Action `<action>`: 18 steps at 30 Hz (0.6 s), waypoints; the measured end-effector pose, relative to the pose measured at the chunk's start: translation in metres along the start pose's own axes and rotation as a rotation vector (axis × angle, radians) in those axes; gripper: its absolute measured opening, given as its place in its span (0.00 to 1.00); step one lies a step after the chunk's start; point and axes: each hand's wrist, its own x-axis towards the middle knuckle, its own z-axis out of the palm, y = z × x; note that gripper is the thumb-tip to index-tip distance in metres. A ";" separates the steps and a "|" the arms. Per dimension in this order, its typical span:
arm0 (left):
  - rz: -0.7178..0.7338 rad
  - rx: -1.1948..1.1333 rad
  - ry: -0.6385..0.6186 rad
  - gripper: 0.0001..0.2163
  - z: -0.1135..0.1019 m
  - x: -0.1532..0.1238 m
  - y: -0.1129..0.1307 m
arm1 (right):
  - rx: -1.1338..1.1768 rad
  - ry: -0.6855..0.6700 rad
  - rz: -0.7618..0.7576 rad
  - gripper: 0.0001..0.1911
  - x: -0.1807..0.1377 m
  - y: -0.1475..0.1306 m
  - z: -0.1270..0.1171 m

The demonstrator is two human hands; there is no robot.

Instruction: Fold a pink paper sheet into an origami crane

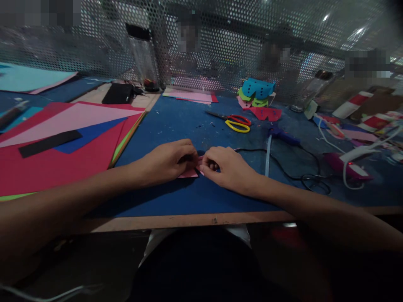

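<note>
A small pink foam or paper piece (189, 173) lies low over the blue mat, mostly covered by my fingers. My left hand (171, 161) is closed on its left part, fingertips pressed down. From the other side my right hand (228, 168) pinches the same piece between thumb and fingers, close to the left fingertips. The piece's full shape is hidden. Beyond the hands lie scissors (236, 123) with red and yellow handles. To the right is a blue hot glue gun (285, 136) with a pale glue stick (268, 155) sticking out towards me.
Coloured sheets (78, 167) with a black strip (50, 143) cover the left side. Stacked cut-out shapes (258, 90) stand near the perforated metal screen (214, 50). A black phone (118, 93) and a clear bottle (143, 58) sit back left. A black cable (278, 167) and power strip (348, 167) lie right.
</note>
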 end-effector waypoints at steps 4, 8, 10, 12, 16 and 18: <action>0.000 -0.004 0.001 0.08 0.000 0.000 0.000 | 0.006 -0.008 0.003 0.07 0.000 -0.001 -0.001; 0.001 -0.010 0.005 0.08 0.000 0.000 -0.001 | 0.007 -0.009 0.003 0.07 0.000 -0.001 -0.001; 0.001 -0.013 0.006 0.08 0.000 0.000 -0.002 | 0.003 -0.011 0.000 0.07 0.000 0.000 0.000; 0.009 -0.010 0.009 0.09 0.000 0.000 -0.002 | 0.001 -0.011 -0.003 0.07 0.000 0.000 0.000; 0.014 -0.001 0.010 0.09 -0.002 0.001 -0.001 | 0.007 -0.011 -0.011 0.07 0.000 0.001 0.000; 0.006 0.000 -0.001 0.09 -0.004 0.001 0.000 | 0.007 -0.013 -0.010 0.07 0.000 0.001 0.000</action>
